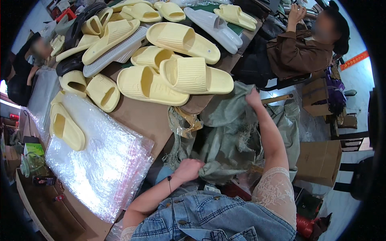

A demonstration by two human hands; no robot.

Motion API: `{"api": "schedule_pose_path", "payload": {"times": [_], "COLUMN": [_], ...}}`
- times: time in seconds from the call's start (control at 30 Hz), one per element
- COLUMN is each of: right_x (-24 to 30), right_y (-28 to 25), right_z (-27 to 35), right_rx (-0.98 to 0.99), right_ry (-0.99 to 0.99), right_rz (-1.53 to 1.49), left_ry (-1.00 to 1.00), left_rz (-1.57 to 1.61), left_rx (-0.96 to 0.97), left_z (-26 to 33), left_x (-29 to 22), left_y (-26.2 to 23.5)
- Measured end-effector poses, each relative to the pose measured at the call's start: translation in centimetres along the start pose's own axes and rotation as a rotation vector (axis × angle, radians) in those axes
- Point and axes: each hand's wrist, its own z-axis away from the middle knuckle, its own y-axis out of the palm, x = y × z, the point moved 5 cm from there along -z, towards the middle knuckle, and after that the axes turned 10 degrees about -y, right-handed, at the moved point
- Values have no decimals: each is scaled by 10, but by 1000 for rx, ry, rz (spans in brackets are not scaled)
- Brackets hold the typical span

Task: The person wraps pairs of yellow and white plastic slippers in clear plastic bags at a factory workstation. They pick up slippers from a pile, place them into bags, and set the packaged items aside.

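Wore blue denim (193,213) nearest the camera. Gripped the near edge of a grey-green woven cloth (229,140) with the left hand (188,170) and its far edge with the right hand (253,97), well apart, leaving the cloth slack between. Left of the right hand, had pale yellow slippers (184,74) piled farther off.

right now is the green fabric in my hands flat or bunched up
Bunched up: the green fabric hangs in loose folds, with the left hand and right hand each gripping it.
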Motion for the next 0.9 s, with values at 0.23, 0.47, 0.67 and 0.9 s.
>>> {"api": "schedule_pose_path", "payload": {"times": [0.23, 0.47, 0.67, 0.9], "right_x": [6, -28, -44, -102], "right_y": [-119, -55, -17, 66], "right_z": [-51, 10, 101, 68], "right_rx": [-312, 164, 477, 78], "right_ry": [-54, 70, 474, 233], "right_rz": [-205, -517, -525, -305], "left_ry": [239, 88, 258, 465], "left_rz": [-1, -58, -39, 219], "left_rx": [140, -91, -127, 81], "left_z": [21, 14, 24, 40], "left_x": [-28, -37, -53, -78], "left_y": [-4, -29, -46, -35]}}
